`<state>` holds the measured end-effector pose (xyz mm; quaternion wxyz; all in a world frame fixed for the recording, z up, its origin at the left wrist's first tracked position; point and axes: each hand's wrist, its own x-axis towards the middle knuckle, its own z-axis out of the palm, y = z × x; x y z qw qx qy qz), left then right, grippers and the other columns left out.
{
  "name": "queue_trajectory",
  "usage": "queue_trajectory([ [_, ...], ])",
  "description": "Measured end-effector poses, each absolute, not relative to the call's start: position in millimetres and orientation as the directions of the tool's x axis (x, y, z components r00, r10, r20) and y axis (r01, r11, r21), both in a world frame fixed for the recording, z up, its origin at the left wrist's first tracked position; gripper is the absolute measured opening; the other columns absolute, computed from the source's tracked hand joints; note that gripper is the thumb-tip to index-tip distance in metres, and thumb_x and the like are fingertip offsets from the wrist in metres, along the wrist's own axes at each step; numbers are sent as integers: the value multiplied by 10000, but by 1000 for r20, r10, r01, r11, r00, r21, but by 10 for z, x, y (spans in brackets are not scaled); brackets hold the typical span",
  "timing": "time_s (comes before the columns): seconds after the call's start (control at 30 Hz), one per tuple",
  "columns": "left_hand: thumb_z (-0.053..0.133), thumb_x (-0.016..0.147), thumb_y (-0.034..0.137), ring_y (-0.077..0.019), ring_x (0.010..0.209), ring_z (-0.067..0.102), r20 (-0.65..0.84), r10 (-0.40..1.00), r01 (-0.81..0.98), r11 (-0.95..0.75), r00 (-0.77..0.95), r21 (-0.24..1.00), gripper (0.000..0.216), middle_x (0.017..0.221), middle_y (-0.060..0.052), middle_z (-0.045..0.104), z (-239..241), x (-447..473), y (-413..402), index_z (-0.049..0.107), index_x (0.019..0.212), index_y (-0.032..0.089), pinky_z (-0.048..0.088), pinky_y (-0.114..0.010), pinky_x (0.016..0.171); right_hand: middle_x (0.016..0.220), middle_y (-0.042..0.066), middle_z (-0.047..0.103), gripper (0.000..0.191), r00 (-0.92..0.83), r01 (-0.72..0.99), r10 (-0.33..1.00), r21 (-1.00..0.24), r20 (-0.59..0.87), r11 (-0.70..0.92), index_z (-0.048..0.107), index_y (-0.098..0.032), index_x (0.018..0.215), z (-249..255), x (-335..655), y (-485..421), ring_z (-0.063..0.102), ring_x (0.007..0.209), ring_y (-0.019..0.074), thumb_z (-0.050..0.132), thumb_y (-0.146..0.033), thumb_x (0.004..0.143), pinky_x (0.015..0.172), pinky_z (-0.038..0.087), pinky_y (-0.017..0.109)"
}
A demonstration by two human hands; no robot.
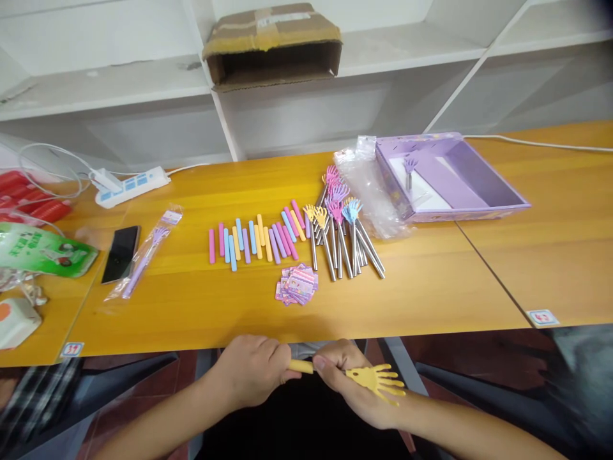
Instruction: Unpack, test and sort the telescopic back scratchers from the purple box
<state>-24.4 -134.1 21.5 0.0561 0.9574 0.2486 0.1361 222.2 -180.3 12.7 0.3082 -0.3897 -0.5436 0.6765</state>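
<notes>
In front of the table's near edge, my left hand point(258, 369) is closed round a yellow foam tube point(301, 366), whose end points at my other hand. My right hand point(347, 383) grips a back scratcher by its metal rod, mostly hidden in the fist. The scratcher's yellow hand-shaped head point(376, 380) sticks out over the wrist. Tube and fist meet or nearly meet; I cannot tell which. On the table lie several coloured foam tubes point(258, 236), a heap of metal-rod back scratchers point(342, 236) with coloured heads, and a stack of printed cards point(297, 285).
A purple box point(483, 213) holds a purple scratcher; clear plastic bags point(371, 191) lie beside it. At left are a bagged purple back scratcher point(147, 255), a phone point(121, 254), a power strip point(134, 186) and a green package point(45, 250). A cardboard box point(272, 45) sits on the shelf.
</notes>
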Motion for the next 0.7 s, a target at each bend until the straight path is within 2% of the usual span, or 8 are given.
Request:
queue_trajectory([
  [0.3,354,1180,495,-182,529,485,238,479,457,-878,845,144,506,638,-3,582,300,-300,-1310,565,816,212,225,-391,521,609,-54,238,643,-501,-48,858,-986,-115,-160,266,-219,659,177,2258,-1784,229,560,84,441,-617,1132,542,212,279],
  [0.4,364,1181,449,-195,572,486,275,478,472,-877,834,93,470,658,-7,565,320,-285,-1235,555,820,217,264,-387,541,617,-54,254,654,-522,-39,837,-976,-165,-216,302,-219,668,197,2245,-1714,235,571,86,450,-676,1111,546,213,282],
  [0.53,367,1138,190,-221,680,533,257,471,489,-872,844,-8,295,764,-29,614,299,-232,-1203,619,986,185,367,-372,609,600,-44,305,675,-531,6,812,-959,-244,-284,349,-214,674,151,2150,-1707,261,576,98,430,-737,1094,553,226,301],
  [0.6,380,1110,144,-225,721,556,235,456,472,-882,858,-11,252,813,-41,636,260,-205,-1231,629,1077,165,406,-367,640,593,-37,333,681,-534,26,795,-945,-288,-326,362,-215,675,97,2084,-1743,278,573,107,431,-753,1087,554,235,313],
  [0.7,409,1110,164,-217,711,558,204,466,467,-883,861,50,217,811,-43,624,186,-194,-1286,610,1028,175,386,-351,610,596,-49,303,713,-526,-61,773,-891,-353,-449,335,-225,658,18,1995,-1785,266,559,103,482,-811,1037,535,217,311],
])
